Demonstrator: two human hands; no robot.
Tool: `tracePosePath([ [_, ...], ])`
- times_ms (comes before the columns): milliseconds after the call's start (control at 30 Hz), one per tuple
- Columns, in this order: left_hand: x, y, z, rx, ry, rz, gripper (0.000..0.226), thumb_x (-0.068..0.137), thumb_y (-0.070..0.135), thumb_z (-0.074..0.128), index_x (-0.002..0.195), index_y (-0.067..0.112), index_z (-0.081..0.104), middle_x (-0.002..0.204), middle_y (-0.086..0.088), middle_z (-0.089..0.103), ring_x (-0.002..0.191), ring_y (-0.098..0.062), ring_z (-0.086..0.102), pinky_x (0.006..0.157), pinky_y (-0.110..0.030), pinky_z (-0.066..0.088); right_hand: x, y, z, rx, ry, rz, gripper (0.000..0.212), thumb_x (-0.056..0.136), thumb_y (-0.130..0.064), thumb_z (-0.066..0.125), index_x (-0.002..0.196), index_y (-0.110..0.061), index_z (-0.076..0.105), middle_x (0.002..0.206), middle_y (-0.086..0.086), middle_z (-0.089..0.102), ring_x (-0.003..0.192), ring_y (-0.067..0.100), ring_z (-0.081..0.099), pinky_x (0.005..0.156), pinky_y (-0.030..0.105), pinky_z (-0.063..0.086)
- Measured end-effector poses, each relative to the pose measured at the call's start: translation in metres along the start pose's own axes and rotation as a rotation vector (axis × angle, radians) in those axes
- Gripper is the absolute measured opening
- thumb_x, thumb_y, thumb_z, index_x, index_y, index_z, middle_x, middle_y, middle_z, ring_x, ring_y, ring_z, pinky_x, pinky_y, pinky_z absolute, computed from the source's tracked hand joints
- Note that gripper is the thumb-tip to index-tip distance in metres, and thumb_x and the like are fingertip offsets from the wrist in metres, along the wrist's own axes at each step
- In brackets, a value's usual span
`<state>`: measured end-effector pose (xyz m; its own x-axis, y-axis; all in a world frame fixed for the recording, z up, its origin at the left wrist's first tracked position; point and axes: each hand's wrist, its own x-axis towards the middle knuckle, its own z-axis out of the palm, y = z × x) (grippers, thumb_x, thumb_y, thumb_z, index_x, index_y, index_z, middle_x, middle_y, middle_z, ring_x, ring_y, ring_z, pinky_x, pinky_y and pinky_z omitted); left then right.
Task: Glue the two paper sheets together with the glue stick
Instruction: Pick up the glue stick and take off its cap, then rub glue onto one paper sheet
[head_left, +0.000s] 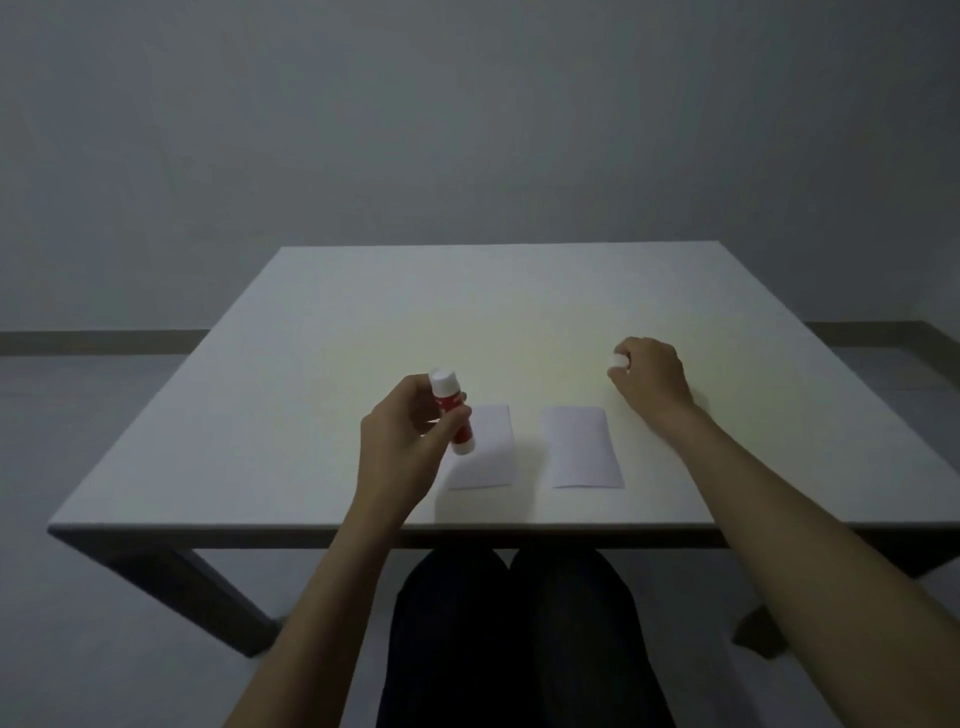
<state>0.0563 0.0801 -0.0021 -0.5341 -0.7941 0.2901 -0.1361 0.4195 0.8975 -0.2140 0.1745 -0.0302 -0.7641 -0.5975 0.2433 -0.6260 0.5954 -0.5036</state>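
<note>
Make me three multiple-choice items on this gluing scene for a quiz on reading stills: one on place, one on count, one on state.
1. Where is the glue stick?
A. flat on the table
B. in the left hand
C. on the right paper sheet

2. How many paper sheets lie on the table?
A. one
B. two
C. four

3. How do the sheets lie?
A. side by side, apart
B. stacked
C. crumpled together

Answers:
1 B: the left hand grips the red and white stick above the left paper sheet.
2 B: only the left sheet and the right paper sheet show.
3 A: a strip of bare table separates them. The right hand pinches a small white object, possibly a cap.
</note>
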Motion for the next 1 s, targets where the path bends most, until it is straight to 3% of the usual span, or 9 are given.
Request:
tracePosePath([
  [67,0.0,0.004,0.004,-0.123,0.02,-0.047,0.02,0.078,0.017,0.072,0.096,0.019,0.065,0.092,0.005,0.074,0.088,-0.005,0.069,0.079,-0.017,0.051,-0.001,0.004,0.005,-0.016,-0.013,0.031,0.036,0.082,-0.006,0.056,0.118,0.002,0.058,0.118,0.026,0.062,0.11,0.038,0.057,0.089,0.038,0.047],
  [267,0.002,0.014,0.022,-0.399,0.141,-0.134,0.018,0.075,0.017,0.074,0.088,0.021,0.062,0.085,0.009,0.071,0.073,0.007,0.066,0.066,-0.01,0.051,-0.025,-0.011,-0.005,-0.053,0.012,-0.046,0.059,0.085,-0.025,0.061,0.137,-0.01,0.039,0.132,0.02,0.049,0.118,0.036,0.045,0.097,0.042,0.039],
  [333,0.002,0.018,0.03,-0.447,0.197,-0.174,0.017,0.075,0.02,0.074,0.087,0.019,0.062,0.08,0.009,0.069,0.066,0.006,0.063,0.066,-0.014,0.051,-0.055,-0.04,-0.011,0.343,0.017,-0.102,0.058,0.085,-0.035,0.061,0.137,-0.022,0.04,0.127,0.013,0.051,0.105,0.024,0.056,0.087,0.036,0.049],
  [433,0.001,0.025,0.045,-0.568,0.281,-0.252,0.016,0.075,0.023,0.074,0.084,0.019,0.061,0.079,0.006,0.069,0.065,0.006,0.064,0.064,-0.014,0.052,-0.111,-0.084,-0.008,0.979,-0.183,-0.102,0.04,0.083,-0.044,0.06,0.121,-0.035,0.049,0.107,0.0,0.06,0.071,0.008,0.066,0.062,0.02,0.055],
  [600,-0.005,0.027,0.052,-0.647,0.25,-0.283,0.017,0.076,0.025,0.074,0.088,0.02,0.063,0.08,0.006,0.075,0.069,0.002,0.068,0.066,-0.02,0.051,-0.126,-0.103,-0.005,1.05,-0.029,0.014,0.009,0.091,-0.023,0.055,0.095,-0.018,0.061,0.071,-0.001,0.062,0.053,0.002,0.056,0.052,0.012,0.048],
  [700,-0.006,0.027,0.049,-0.631,0.162,-0.185,0.013,0.078,0.018,0.073,0.088,0.02,0.065,0.084,0.008,0.077,0.081,-0.004,0.071,0.07,-0.019,0.055,-0.122,-0.113,-0.001,1.092,-0.051,0.212,0.031,0.096,-0.031,0.042,0.078,-0.013,0.06,0.058,-0.002,0.054,0.047,0.007,0.047,0.042,0.013,0.04],
  [833,-0.004,0.026,0.046,-0.629,0.092,-0.091,0.017,0.079,0.014,0.07,0.095,0.018,0.066,0.088,0.006,0.077,0.091,-0.01,0.072,0.073,-0.015,0.054,-0.116,-0.123,0.0,0.945,-0.193,0.439,0.054,0.094,-0.053,0.027,0.062,-0.018,0.053,0.049,-0.006,0.048,0.045,0.007,0.042,0.045,0.019,0.034],
  [933,-0.002,0.023,0.041,-0.615,0.143,-0.112,0.023,0.078,0.021,0.072,0.097,0.01,0.068,0.088,0.001,0.078,0.088,-0.01,0.071,0.072,-0.018,0.055,-0.114,-0.117,-0.005,0.997,-0.204,0.291,0.051,0.092,-0.052,0.035,0.066,-0.015,0.058,0.043,-0.009,0.051,0.038,0.004,0.047,0.042,0.016,0.04],
  [1000,0.0,0.02,0.039,-0.635,0.189,-0.119,0.022,0.078,0.021,0.073,0.094,0.007,0.068,0.086,0.001,0.077,0.084,-0.01,0.071,0.072,-0.021,0.053,-0.115,-0.11,-0.009,1.077,-0.172,0.072,0.029,0.092,-0.036,0.05,0.094,-0.011,0.064,0.057,-0.004,0.062,0.049,0.005,0.058,0.053,0.018,0.051],
])
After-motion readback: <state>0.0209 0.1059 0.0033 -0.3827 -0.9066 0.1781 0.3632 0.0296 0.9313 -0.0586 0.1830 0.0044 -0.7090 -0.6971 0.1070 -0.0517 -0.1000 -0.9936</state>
